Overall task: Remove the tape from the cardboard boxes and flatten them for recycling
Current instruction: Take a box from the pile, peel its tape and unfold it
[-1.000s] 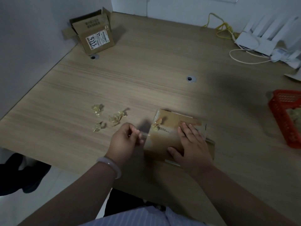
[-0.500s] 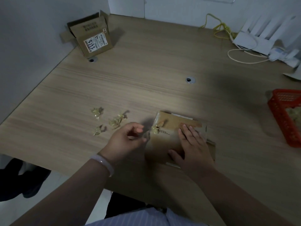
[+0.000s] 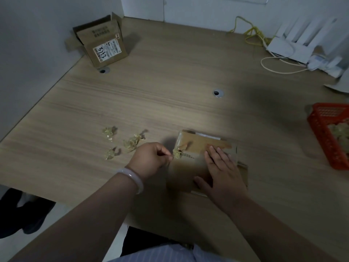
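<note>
Flattened brown cardboard box [image 3: 188, 167] sits near the wooden tabletop's [image 3: 170, 101] front edge, our right hand [image 3: 224, 173] pressing it with straight fingers while our left hand [image 3: 149, 159] pinches crumpled yellowish tape [image 3: 177, 154]: mid-peel, we reckon, next a steady pull free.

The right hand [image 3: 222, 173] lies flat on the flattened cardboard box [image 3: 188, 167] and hides its near right part. The left hand [image 3: 151, 159] pinches a crumpled tape piece [image 3: 177, 153], but its fingertips [image 3: 168, 157] are blurred, so whether the tape still sticks to the box cannot be told. The red basket [image 3: 321, 129] is cut off by the right edge, and the pale crumpled bits inside are too blurred to name. On the open cardboard box [image 3: 105, 31], the shipping label [image 3: 107, 51] has print too small to read (only handwritten digits stand out). A dark shape [image 3: 24, 212] below the table [image 3: 170, 82] is partly hidden and too dim to identify.
</note>
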The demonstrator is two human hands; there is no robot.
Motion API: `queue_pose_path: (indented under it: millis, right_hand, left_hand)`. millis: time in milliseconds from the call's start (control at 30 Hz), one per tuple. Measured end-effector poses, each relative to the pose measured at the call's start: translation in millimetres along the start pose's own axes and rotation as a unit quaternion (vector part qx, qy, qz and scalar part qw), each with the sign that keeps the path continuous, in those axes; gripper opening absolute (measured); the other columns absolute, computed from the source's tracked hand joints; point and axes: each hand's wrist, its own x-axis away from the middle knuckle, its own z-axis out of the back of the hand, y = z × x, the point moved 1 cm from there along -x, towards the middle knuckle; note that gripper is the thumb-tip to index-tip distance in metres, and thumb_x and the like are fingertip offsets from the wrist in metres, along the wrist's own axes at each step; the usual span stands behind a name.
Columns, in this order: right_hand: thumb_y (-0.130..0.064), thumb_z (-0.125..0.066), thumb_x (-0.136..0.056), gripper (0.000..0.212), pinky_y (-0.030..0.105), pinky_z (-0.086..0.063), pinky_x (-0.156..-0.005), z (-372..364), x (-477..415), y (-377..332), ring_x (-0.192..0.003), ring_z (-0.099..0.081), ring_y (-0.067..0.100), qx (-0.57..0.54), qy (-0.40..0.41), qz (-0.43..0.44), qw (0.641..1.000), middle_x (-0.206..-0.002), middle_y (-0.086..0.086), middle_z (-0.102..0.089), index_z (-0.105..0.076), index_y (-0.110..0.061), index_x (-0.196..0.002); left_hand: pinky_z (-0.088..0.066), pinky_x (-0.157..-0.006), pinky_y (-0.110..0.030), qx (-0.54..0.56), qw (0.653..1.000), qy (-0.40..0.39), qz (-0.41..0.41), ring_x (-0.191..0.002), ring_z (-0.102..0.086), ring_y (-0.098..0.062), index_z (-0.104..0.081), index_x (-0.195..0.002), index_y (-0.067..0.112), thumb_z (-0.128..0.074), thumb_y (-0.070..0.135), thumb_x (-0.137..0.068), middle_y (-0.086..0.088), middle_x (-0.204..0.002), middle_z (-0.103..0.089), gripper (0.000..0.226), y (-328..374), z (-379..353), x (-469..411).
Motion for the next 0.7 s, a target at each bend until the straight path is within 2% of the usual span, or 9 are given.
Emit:
queue_pose_path:
  millis: [100,200,233,300,333,467,533,633,700]
  right_hand:
    - [-0.069,-0.03,-0.086,0.083,0.037,-0.008,-0.119,1,0,1,-0.146,-0.014,0.018,-0.005,0.003,-0.002,1.0,-0.158,0.004,-0.023,-0.032,-0.015,-0.148]
    - [-0.069,-0.029,-0.086,0.083,0.038,-0.009,-0.12,0,1,0,-0.147,-0.012,0.017,-0.003,0.001,-0.001,1.0,-0.158,0.004,-0.022,-0.03,-0.015,-0.149]
    - [-0.069,-0.029,-0.086,0.083,0.039,-0.011,-0.12,0,1,0,-0.147,-0.013,0.017,-0.002,0.001,-0.002,1.0,-0.158,0.004,-0.022,-0.031,-0.015,-0.149]
    - [-0.068,-0.03,-0.085,0.082,0.04,-0.014,-0.119,0,0,-1,-0.146,-0.016,0.019,0.0,0.001,-0.006,1.0,-0.157,0.004,-0.025,-0.034,-0.014,-0.148]
    - [-0.067,-0.03,-0.085,0.082,0.041,-0.015,-0.119,0,0,-1,-0.146,-0.017,0.019,0.0,0.0,-0.007,1.0,-0.157,0.005,-0.026,-0.035,-0.014,-0.147]
    - [-0.065,-0.033,-0.085,0.081,0.042,-0.016,-0.119,2,1,-2,-0.146,-0.018,0.02,-0.002,-0.002,0.001,1.0,-0.157,0.004,-0.026,-0.034,-0.015,-0.148]
    - [-0.064,-0.036,-0.085,0.079,0.043,-0.018,-0.118,4,2,-4,-0.145,-0.02,0.02,-0.009,0.002,0.006,1.0,-0.156,0.003,-0.028,-0.035,-0.016,-0.148]
    - [-0.062,-0.041,-0.084,0.078,0.042,-0.018,-0.118,6,1,-6,-0.145,-0.022,0.019,-0.008,0.005,0.001,1.0,-0.155,0.002,-0.029,-0.037,-0.016,-0.147]
    - [-0.058,-0.047,-0.08,0.073,0.043,-0.027,-0.115,10,-3,-7,-0.138,-0.035,0.023,-0.007,0.025,-0.013,1.0,-0.148,0.003,-0.042,-0.048,-0.015,-0.14]
  left_hand:
    - [-0.054,-0.068,-0.03,0.022,0.998,0.056,0.003,-0.058,-0.06,-0.004,-0.067,-0.065,0.024,-0.077,0.014,-0.076,0.01,-0.061,-0.066,0.018,3,-4,-3]
    - [-0.058,-0.074,-0.04,0.13,0.98,0.147,0.044,-0.072,-0.066,-0.014,-0.066,-0.069,0.02,-0.074,0.011,-0.078,0.004,-0.07,-0.069,0.015,3,-19,2]
    - [-0.058,-0.074,-0.037,0.136,0.975,0.174,0.039,-0.072,-0.066,-0.01,-0.066,-0.068,0.02,-0.073,0.011,-0.079,0.007,-0.07,-0.069,0.016,3,-25,4]
    - [-0.053,-0.071,-0.02,0.061,0.978,0.201,-0.005,-0.07,-0.062,0.001,-0.063,-0.065,0.025,-0.072,0.015,-0.079,0.014,-0.069,-0.066,0.019,4,-30,8]
    - [-0.048,-0.069,-0.015,-0.003,0.98,0.196,-0.042,-0.071,-0.06,0.0,-0.064,-0.065,0.027,-0.072,0.018,-0.078,0.014,-0.071,-0.065,0.018,5,-29,9]
    - [-0.045,-0.072,-0.026,-0.18,0.961,0.109,-0.18,-0.079,-0.058,-0.014,-0.07,-0.078,0.023,-0.068,0.019,-0.079,0.003,-0.084,-0.064,0.005,5,-16,12]
    - [-0.047,-0.073,-0.025,-0.21,0.948,0.061,-0.232,-0.081,-0.059,-0.014,-0.072,-0.085,0.023,-0.062,0.022,-0.081,0.004,-0.087,-0.065,0.011,4,-8,16]
    - [-0.045,-0.081,-0.015,-0.217,0.935,0.009,-0.282,-0.089,-0.058,-0.007,-0.072,-0.103,0.022,-0.057,0.025,-0.083,0.008,-0.099,-0.065,0.025,-2,2,24]
    - [-0.041,-0.086,-0.009,-0.155,0.955,0.013,-0.254,-0.094,-0.057,0.0,-0.07,-0.107,0.025,-0.057,0.025,-0.086,0.016,-0.099,-0.064,0.025,-8,5,24]
